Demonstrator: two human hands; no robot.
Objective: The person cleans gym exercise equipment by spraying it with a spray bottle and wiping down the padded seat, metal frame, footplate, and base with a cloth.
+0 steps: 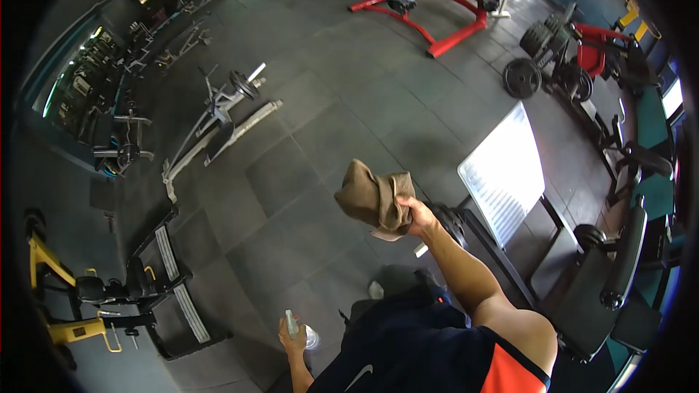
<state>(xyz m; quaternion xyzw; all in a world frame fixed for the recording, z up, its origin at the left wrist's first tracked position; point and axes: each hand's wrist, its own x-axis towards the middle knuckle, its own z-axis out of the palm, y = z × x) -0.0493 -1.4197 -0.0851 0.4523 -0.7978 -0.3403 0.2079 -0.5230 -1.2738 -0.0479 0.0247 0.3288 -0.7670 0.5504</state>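
Observation:
A folded brown cloth [368,196] is gripped in my right hand [418,216], held out in front of me above the dark floor. The fingers press into its right side, and its left part bulges freely. Lower down, my left hand [293,340] is closed around a spray bottle [312,338] with a pale top and a clear body. Just right of my right hand stands a machine with a shiny metal footplate [507,174]; the hand looks apart from it.
A grey plate-loaded machine [226,120] stands on the left floor, a yellow-and-black machine [73,284] at lower left. A red-framed seat machine [437,14] is at the back. Weight plates [523,77] and a padded bench [593,305] line the right side. Rubber tiles [328,101] cover the floor.

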